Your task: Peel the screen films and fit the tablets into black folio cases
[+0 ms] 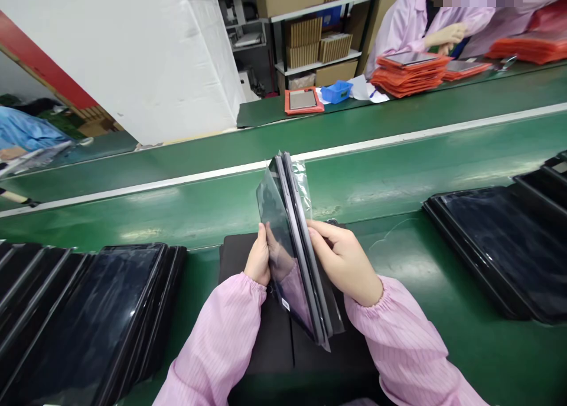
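Two tablets [290,264] with clear plastic film stand on edge, side by side, between my hands. My left hand [259,257] grips them at the left, its thumb up along the glossy screen and its other fingers mostly hidden. On the right side, my right hand [343,258] pinches the right tablet and its loose film [302,179]. A small white label [285,304] shows low on the left screen. Beneath the tablets lies a black folded cover or case [261,350] on the green work surface.
Overlapping rows of black-cased tablets lie at the left [124,270] and the right [487,229]. Beyond the white strip are a blue tray [336,91] and a stack of orange sleeves [410,78]. A co-worker in a pink sleeve [401,25] sits across.
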Available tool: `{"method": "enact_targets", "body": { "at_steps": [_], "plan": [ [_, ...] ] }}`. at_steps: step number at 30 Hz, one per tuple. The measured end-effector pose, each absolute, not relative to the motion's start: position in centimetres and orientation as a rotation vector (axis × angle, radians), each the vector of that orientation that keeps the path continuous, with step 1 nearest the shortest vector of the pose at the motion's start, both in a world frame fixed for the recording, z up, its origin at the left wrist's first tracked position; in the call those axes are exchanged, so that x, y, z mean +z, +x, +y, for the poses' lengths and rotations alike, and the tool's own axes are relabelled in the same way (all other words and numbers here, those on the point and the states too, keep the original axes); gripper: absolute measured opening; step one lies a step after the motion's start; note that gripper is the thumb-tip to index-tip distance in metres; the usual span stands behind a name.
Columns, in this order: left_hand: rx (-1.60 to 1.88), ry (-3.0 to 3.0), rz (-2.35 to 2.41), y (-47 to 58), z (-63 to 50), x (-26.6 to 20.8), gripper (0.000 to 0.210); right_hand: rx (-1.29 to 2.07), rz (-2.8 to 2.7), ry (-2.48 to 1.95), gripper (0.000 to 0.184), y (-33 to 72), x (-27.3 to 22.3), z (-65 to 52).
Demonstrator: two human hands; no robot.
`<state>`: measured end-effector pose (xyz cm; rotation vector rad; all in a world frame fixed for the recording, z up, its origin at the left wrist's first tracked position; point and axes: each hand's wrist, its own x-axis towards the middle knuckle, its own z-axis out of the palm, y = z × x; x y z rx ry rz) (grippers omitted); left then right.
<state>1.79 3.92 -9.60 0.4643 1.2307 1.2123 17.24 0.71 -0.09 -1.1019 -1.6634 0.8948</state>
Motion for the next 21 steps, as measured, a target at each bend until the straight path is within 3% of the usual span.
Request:
{"method": "enact_targets", "body": {
  "at_steps": [6, 9, 15, 21],
  "plan": [
    [1.184, 0.426, 1.24, 1.8, 3.7, -9.1, 0.058, 1.188, -1.656, -0.94, 0.033, 18.3, 0.8, 0.5],
    [1.183, 0.435, 1.235, 1.9, 3.6, -9.0, 0.059, 1.286, -1.764, -0.871, 0.054, 19.0, 1.3, -0.2],
    [1.191, 0.426, 1.229, 1.9, 3.5, -8.9, 0.058, 1.113, -2.12, -0.768, 0.094, 19.9, 2.0, -0.8],
    [1.187, 0.412, 1.225, 1.9, 3.5, -8.9, 0.059, 1.065, -2.189, -0.711, 0.11, 19.9, 2.2, -0.6]
  ]
}}
